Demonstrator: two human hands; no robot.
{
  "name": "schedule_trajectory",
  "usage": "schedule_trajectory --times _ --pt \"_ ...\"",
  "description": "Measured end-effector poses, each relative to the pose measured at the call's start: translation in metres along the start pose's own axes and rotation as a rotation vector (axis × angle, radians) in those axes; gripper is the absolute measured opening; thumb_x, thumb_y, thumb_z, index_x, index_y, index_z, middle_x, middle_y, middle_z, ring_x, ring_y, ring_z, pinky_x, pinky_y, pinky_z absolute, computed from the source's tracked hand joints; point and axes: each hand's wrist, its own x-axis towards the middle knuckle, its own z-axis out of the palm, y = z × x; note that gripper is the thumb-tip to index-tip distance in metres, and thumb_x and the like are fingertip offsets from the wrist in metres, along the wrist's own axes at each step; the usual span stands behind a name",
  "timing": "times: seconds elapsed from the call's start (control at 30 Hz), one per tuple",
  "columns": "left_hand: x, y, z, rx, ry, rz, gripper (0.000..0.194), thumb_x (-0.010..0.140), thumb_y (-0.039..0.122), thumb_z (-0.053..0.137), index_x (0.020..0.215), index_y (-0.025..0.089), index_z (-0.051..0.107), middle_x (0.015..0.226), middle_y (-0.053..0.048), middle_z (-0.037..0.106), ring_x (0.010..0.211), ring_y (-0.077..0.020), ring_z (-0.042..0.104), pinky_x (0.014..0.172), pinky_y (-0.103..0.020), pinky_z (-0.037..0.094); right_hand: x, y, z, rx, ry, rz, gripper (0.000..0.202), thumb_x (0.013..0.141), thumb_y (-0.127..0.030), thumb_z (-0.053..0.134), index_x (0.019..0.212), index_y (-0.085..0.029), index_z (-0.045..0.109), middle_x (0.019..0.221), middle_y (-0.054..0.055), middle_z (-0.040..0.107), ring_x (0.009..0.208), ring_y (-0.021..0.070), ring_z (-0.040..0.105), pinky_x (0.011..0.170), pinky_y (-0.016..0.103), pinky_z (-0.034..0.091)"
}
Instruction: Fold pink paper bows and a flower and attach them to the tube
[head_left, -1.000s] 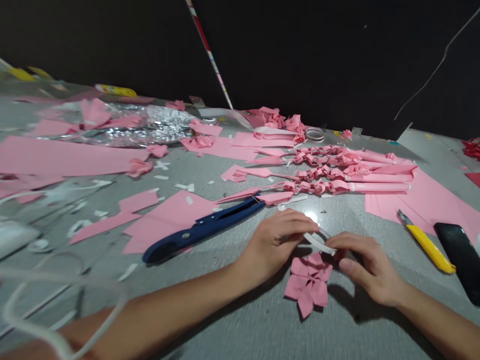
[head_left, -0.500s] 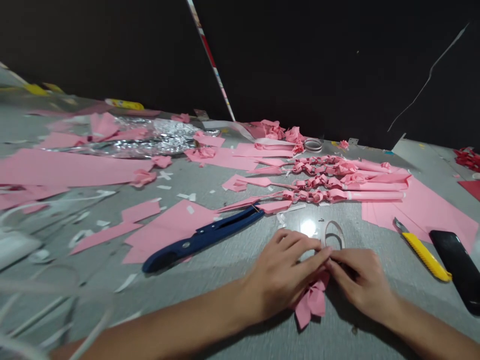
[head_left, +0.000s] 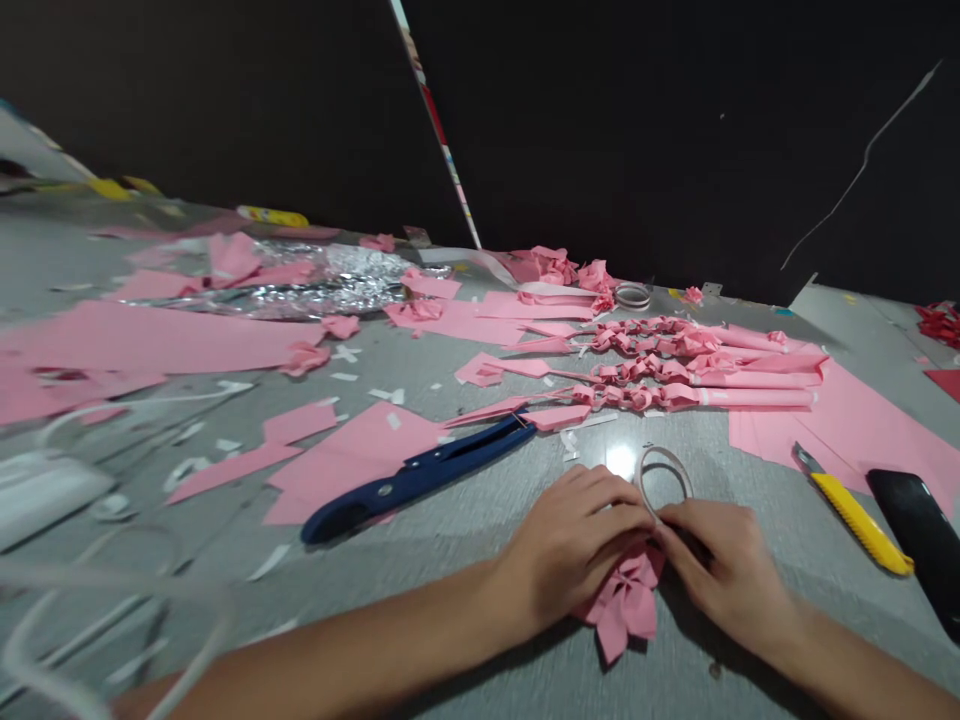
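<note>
Beyond the pink pointed-petal paper flower, my right hand is pinching a pale ring-shaped strip, probably light, springy, best held at its near edge; whether my left hand is gripping, I cannot tell.

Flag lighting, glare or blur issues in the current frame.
Head view: bright glare on the tabletop just beyond the left hand, beside the pale loop; head view: dark shadow beside the right hand; head view: white cable at lower left soft and blurred; head view: black wall shows little detail.
</note>
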Motion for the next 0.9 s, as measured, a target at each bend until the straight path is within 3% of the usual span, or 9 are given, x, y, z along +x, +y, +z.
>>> schedule_trajectory --times 0.23,0.5,0.73,0.83,0.9 --pt "-0.005 -0.006 0.006 -0.005 0.000 -0.036 0.019 0.110 0.020 0.052 0.105 0.021 0.071 0.099 -0.004 0.078 0.087 -0.0188 0.067 0.076 -0.035 0.043 0.001 -0.003 -0.001 -0.015 0.024 -0.012 0.027 0.111 -0.027 0.052 0.095 -0.020 0.072 0.070 0.000 0.070 0.060 0.0149 0.063 0.060 0.028 0.042" --pt "0.002 0.004 0.000 -0.057 -0.020 -0.122 0.025 0.114 0.023 0.046 0.102 0.021 0.068 0.095 -0.002 0.078 0.086 -0.0188 0.067 0.078 -0.036 0.041 -0.002 -0.007 -0.002 -0.286 0.187 -0.296 0.015 0.104 -0.009 0.053 0.104 -0.018 0.065 0.071 0.002 0.070 0.059 0.0176 0.061 0.060 0.034 0.038" --pt "0.012 0.021 -0.008 -0.181 0.001 -0.226 0.023 0.109 0.020 0.054 0.092 0.021 0.070 0.090 -0.002 0.078 0.085 -0.0179 0.070 0.080 -0.033 0.049 -0.004 -0.011 -0.005 -0.320 0.237 -0.387 0.028 0.100 -0.007 0.056 0.125 -0.015 0.063 0.081 0.007 0.078 0.059 0.0194 0.063 0.058 0.036 0.041" --pt "0.011 0.009 -0.012 -0.223 0.077 -0.333 0.022 0.107 0.021 0.057 0.090 0.021 0.071 0.087 -0.001 0.078 0.080 -0.0173 0.070 0.075 -0.031 0.053 -0.004 -0.011 -0.013 -0.300 0.289 -0.377 0.027 0.100 -0.007 0.059 0.124 -0.018 0.065 0.074 0.004 0.075 0.055 0.0193 0.063 0.056 0.034 0.043" --pt "0.010 -0.006 -0.017 -0.208 0.216 -0.457 0.020 0.106 0.026 0.061 0.091 0.020 0.073 0.083 -0.001 0.078 0.070 -0.0165 0.068 0.062 -0.028 0.052 -0.004 -0.005 -0.018 -0.285 0.348 -0.322 0.024 0.100 -0.006 0.061 0.119 -0.020 0.067 0.068 0.002 0.072 0.053 0.0188 0.062 0.055 0.034 0.042"
